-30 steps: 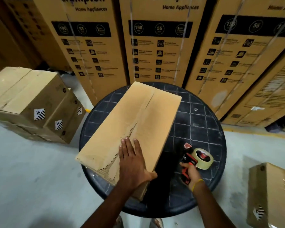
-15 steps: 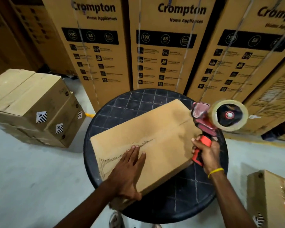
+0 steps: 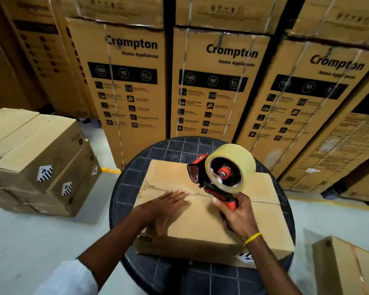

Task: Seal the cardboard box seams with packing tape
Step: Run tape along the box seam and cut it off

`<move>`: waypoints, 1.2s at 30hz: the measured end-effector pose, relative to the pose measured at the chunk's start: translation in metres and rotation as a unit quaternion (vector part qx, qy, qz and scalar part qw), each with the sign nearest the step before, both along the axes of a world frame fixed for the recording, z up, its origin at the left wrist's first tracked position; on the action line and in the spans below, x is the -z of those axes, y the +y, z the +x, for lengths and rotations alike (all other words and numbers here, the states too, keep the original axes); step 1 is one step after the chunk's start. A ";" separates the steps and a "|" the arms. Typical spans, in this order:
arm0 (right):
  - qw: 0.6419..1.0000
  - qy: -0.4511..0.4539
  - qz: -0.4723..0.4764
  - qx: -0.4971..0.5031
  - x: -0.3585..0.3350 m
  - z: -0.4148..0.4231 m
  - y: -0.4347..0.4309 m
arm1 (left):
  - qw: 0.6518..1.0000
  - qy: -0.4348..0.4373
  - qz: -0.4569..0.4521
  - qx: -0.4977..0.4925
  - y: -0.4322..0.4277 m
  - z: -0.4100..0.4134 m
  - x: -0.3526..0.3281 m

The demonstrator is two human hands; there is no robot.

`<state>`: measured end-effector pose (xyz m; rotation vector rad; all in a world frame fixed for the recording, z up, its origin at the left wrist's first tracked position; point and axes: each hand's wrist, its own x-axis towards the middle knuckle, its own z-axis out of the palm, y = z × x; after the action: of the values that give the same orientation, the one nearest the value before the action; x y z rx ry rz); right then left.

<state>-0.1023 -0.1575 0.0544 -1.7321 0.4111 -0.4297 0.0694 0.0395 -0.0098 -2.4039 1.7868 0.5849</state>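
Note:
A flat brown cardboard box [image 3: 202, 226] lies on a round black table [image 3: 124, 188], its long side across my view. The centre seam runs left to right, torn and ragged along its left half. My left hand [image 3: 166, 207] presses flat on the box top, fingertips at the seam. My right hand [image 3: 235, 216] grips the red handle of a tape dispenser [image 3: 224, 173], held above the middle of the seam. The dispenser carries a roll of clear packing tape. Its blade end points left.
Tall printed appliance cartons [image 3: 217, 86] stand in a row right behind the table. A stack of brown boxes [image 3: 34, 158] sits on the floor at left. Another brown box [image 3: 349, 267] is at the lower right. The floor is pale grey.
The box has turned until it lies crosswise before me. My right hand lifted the dispenser off the table and brought it over the seam. My left hand stayed flat on the box.

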 end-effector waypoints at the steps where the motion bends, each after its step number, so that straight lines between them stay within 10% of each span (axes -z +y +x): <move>1: 1.000 0.017 -0.001 -0.001 -0.001 0.002 0.002 | 1.000 0.010 0.006 -0.004 -0.001 0.002 0.000; 5: 0.997 0.070 -0.005 0.022 0.000 -0.001 0.005 | 0.957 0.213 -0.116 -0.157 -0.001 -0.006 -0.007; 9: 0.995 0.067 0.035 0.064 0.007 -0.013 0.013 | 0.695 0.503 -0.323 -0.399 -0.004 -0.034 -0.042; 14: 0.991 0.066 0.086 0.077 0.016 -0.018 0.022 | 0.402 0.764 -0.344 -0.370 -0.014 -0.064 -0.069; 21: 0.984 0.077 0.150 0.064 0.025 -0.025 0.031 | 0.146 0.801 -0.364 -0.452 -0.016 -0.091 -0.071; 24: 0.992 0.090 0.082 0.041 0.015 -0.020 0.028 | 0.117 0.764 -0.392 -0.500 -0.026 -0.101 -0.075; 32: 0.986 0.075 -0.051 -0.139 -0.015 0.023 0.000 | 0.236 0.510 -0.524 -0.641 -0.038 -0.069 -0.064; 36: 0.971 0.052 -0.116 -0.204 -0.035 0.052 -0.022 | 0.205 0.422 -0.566 -0.678 0.008 -0.029 -0.050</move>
<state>-0.0500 -0.1793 0.0890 -2.0129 0.0706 -0.0905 0.0403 0.0470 0.0401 1.0730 0.6102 -0.1507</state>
